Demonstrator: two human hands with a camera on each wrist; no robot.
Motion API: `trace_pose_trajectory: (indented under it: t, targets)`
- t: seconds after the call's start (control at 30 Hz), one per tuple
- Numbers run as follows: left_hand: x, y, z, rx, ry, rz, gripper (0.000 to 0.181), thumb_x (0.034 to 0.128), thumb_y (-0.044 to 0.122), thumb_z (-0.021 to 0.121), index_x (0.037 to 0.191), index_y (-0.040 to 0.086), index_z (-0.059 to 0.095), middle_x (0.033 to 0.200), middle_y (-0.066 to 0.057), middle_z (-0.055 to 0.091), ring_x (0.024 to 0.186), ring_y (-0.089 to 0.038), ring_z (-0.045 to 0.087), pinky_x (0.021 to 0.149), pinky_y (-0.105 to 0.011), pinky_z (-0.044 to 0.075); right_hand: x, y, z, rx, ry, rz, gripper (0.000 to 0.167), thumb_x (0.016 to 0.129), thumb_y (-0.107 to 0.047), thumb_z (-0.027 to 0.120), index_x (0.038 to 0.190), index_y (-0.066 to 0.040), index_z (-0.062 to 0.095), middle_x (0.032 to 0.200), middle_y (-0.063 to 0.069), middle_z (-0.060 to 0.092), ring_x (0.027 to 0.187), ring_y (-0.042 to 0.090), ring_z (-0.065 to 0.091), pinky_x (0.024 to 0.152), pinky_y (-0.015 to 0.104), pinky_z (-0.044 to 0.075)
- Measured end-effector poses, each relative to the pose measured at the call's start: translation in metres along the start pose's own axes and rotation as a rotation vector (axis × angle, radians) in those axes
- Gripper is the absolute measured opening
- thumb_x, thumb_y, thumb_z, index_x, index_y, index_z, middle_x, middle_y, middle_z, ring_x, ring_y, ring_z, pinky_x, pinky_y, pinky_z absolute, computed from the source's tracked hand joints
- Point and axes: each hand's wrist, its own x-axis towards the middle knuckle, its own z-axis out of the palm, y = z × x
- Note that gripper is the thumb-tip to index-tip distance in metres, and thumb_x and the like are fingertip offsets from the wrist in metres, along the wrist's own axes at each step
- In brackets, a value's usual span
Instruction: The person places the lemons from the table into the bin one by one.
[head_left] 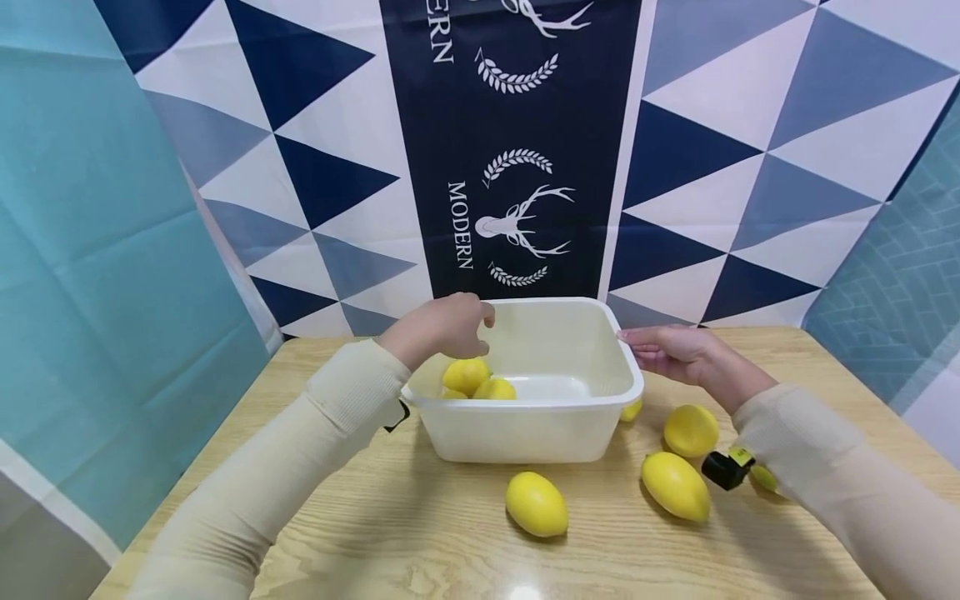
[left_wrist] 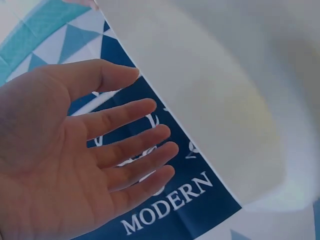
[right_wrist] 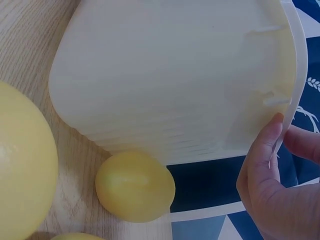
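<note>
Nearest, lower centre of frame: one loose lemon (head_left: 536, 504) on the bench (head_left: 450, 567), just in front of the white basin (head_left: 517, 433). Its rounded shape could let it roll if the basin were drawn toward the viewer.

Lower right: an oblong lemon (head_left: 675, 486) beside a rounder lemon (head_left: 691, 430); the black wrist camera (head_left: 726, 469) hangs close by and could knock either if the forearm drops. A third, partly hidden by the sleeve (head_left: 795, 442), is easily overlooked.

Centre: basin upright, lemons inside (head_left: 467, 375) gathered at its left end. Another lemon (head_left: 632, 410) sits close by its right wall; a rightward shift could push it away.

Right hand (head_left: 678, 348): finger and thumb pinch the right rim. Left hand (head_left: 442, 325): fingers loosely spread at the left rim, nothing held; contact uncertain. Lifting with this one-sided hold would likely tilt the basin and slide its load.

Far: patterned cloth (head_left: 525, 225), close behind; a backward push could ruck it.
</note>
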Motion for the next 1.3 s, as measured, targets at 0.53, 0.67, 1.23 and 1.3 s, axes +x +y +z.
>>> trace_pose_trajectory:
  t: [0.53, 0.67, 1.23, 1.3]
  targets:
    - [-0.034, -0.010, 0.036, -0.026, 0.160, 0.011, 0.041, 0.0888, 0.026, 0.063, 0.128, 0.014, 0.058, 0.128, -0.007, 0.059, 0.106, -0.022, 0.058, 0.095, -0.039, 0.052, 0.002, 0.005, -0.002, -0.008, 0.013, -0.007, 0.010, 0.091, -0.018, 0.065, 0.084, -0.019, 0.071, 0.087, -0.004, 0.070, 0.082, 0.006, 0.068, 0.080, 0.018, 0.056]
    - [-0.041, -0.012, 0.050, -0.032, 0.247, 0.000, 0.042, 0.0886, 0.028, 0.065, 0.127, 0.013, 0.058, 0.125, -0.007, 0.061, 0.109, -0.024, 0.060, 0.096, -0.039, 0.052, 0.002, 0.005, -0.002, -0.013, 0.013, -0.008, 0.010, 0.091, -0.019, 0.065, 0.083, -0.019, 0.071, 0.087, -0.005, 0.070, 0.081, 0.006, 0.067, 0.080, 0.018, 0.056]
    - [-0.070, 0.008, 0.093, -0.051, 0.752, 0.126, 0.039, 0.0851, 0.027, 0.067, 0.120, 0.011, 0.059, 0.119, -0.007, 0.062, 0.106, -0.024, 0.062, 0.091, -0.040, 0.051, 0.002, 0.004, -0.002, -0.028, 0.007, -0.010, 0.013, 0.092, -0.018, 0.064, 0.082, -0.020, 0.072, 0.087, -0.006, 0.070, 0.082, 0.005, 0.066, 0.081, 0.017, 0.056]
    - [-0.072, 0.009, 0.097, -0.032, 0.790, 0.149, 0.037, 0.0847, 0.027, 0.066, 0.117, 0.011, 0.060, 0.118, -0.006, 0.063, 0.104, -0.024, 0.062, 0.090, -0.039, 0.052, 0.002, 0.004, -0.002, -0.024, 0.008, -0.008, 0.013, 0.092, -0.018, 0.064, 0.082, -0.020, 0.072, 0.087, -0.005, 0.070, 0.082, 0.005, 0.067, 0.080, 0.017, 0.056]
